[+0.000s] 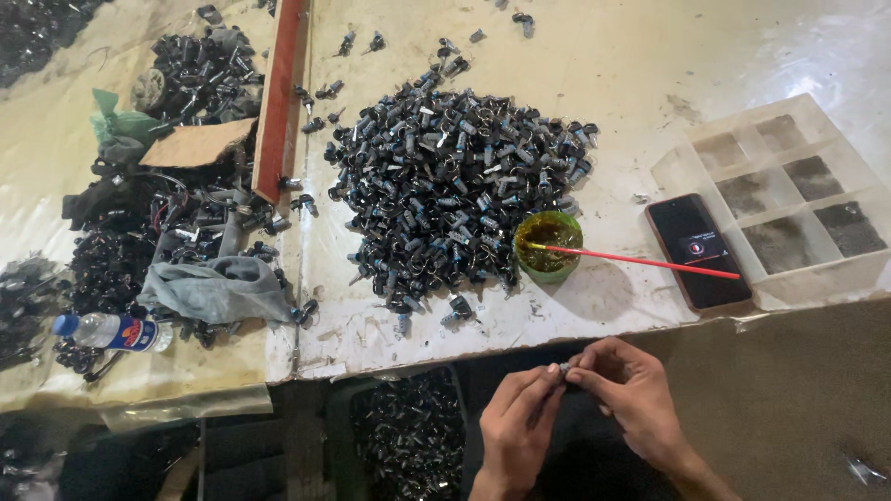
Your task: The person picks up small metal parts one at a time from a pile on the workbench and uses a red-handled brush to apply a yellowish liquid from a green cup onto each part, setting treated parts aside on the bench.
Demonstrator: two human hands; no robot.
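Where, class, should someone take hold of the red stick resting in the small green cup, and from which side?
Grip the red stick on its free outer stretch, coming from above near the phone. That end lies bare over the table, while the other end sits in the green cup against the pile of small parts.

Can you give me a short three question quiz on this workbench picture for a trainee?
1. True or false: the red stick rests in the green cup.
2. What lies right of the cup? A phone B bottle C cloth
3. What do both hands hold together?

Key:
1. True.
2. A, the phone.
3. A small metal part, pinched between left hand and right hand, below the table edge.
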